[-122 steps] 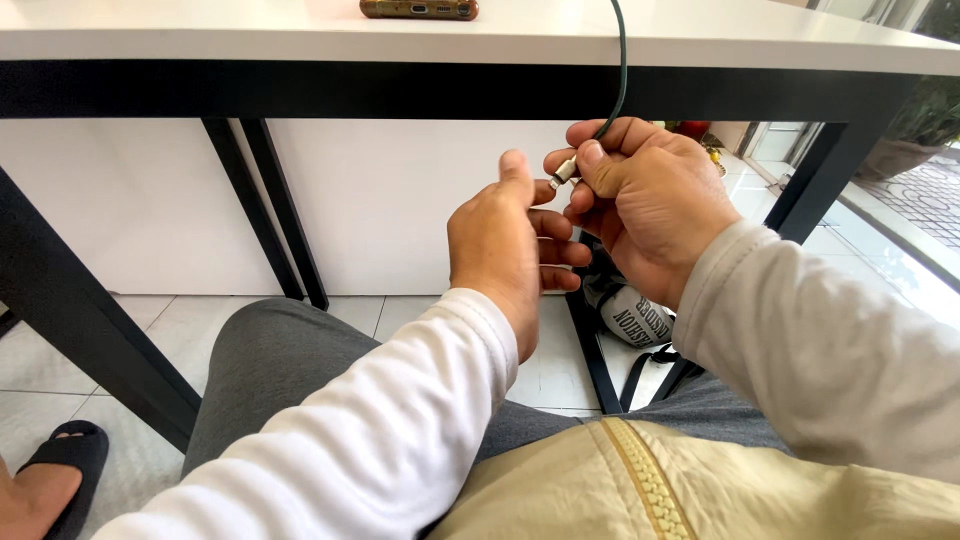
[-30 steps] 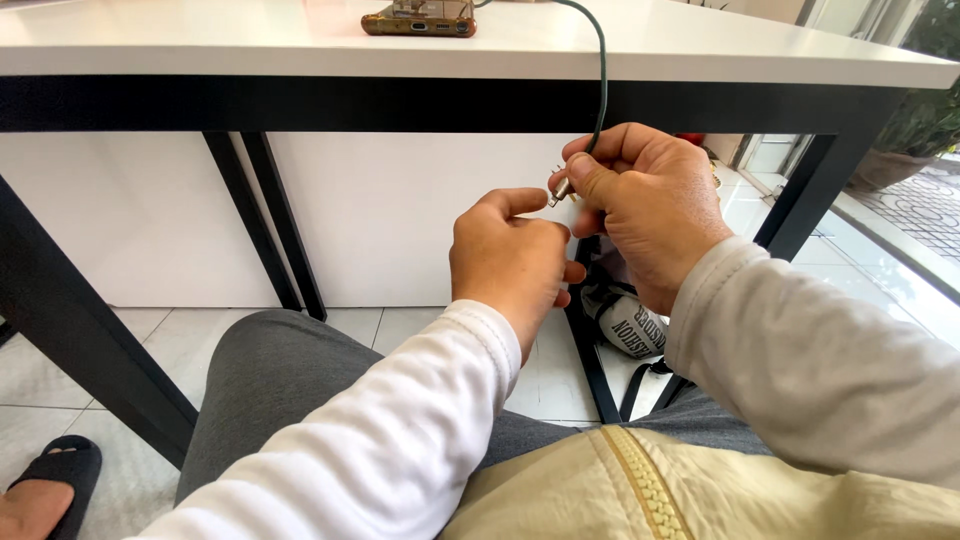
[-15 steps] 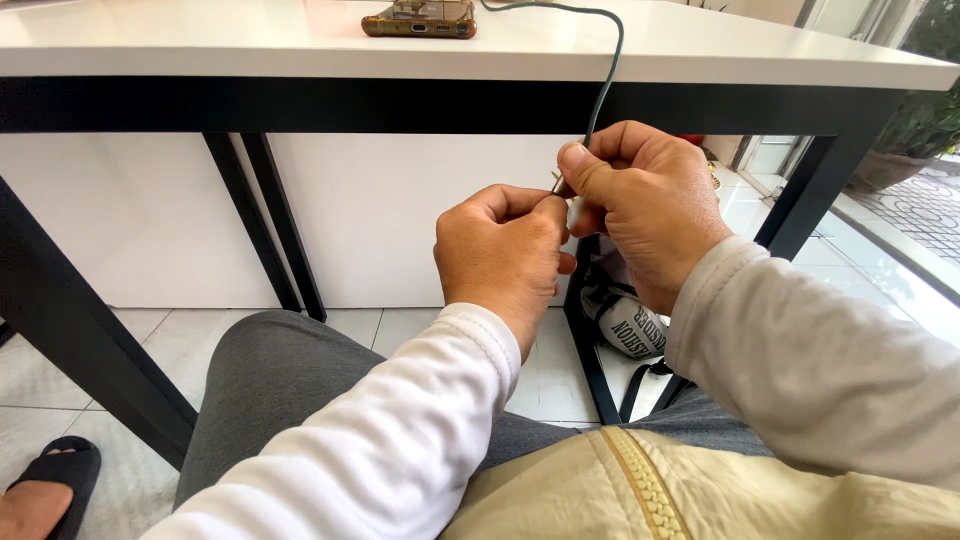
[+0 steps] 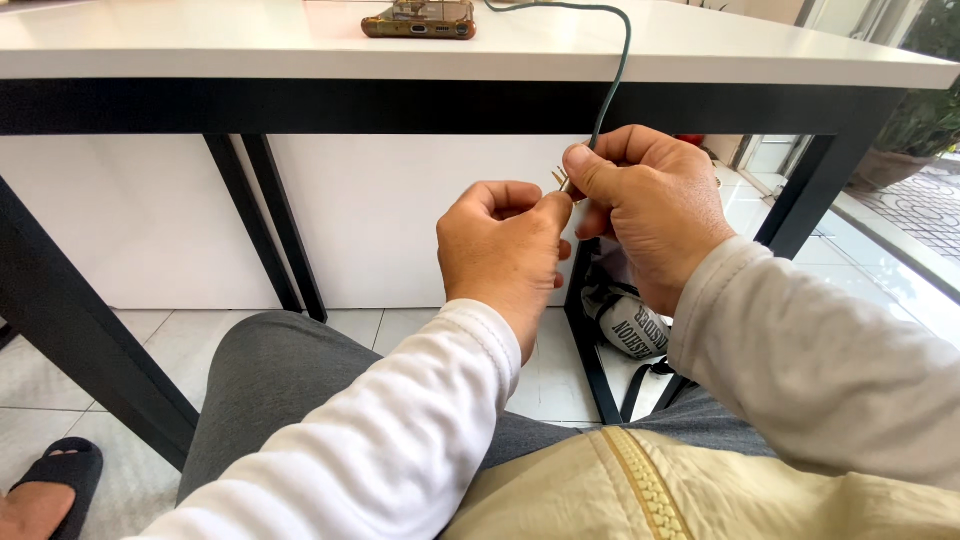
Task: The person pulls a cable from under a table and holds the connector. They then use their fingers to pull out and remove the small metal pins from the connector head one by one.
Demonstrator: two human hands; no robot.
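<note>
Right hand (image 4: 650,205) thumb and forefinger pinched on the dark green cable (image 4: 612,85) at its stripped end – bare wire strands (image 4: 560,180) poke out. Left hand (image 4: 500,250) curled shut, fingertips touching the strands. Cable runs up over the white table (image 4: 200,50) edge, near a phone (image 4: 418,18).

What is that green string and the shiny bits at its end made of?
The green cable looks like soft plastic or rubber: matte, and it bends smoothly off the table. The strands pinched between left hand and right hand glint golden, probably copper wire.
</note>
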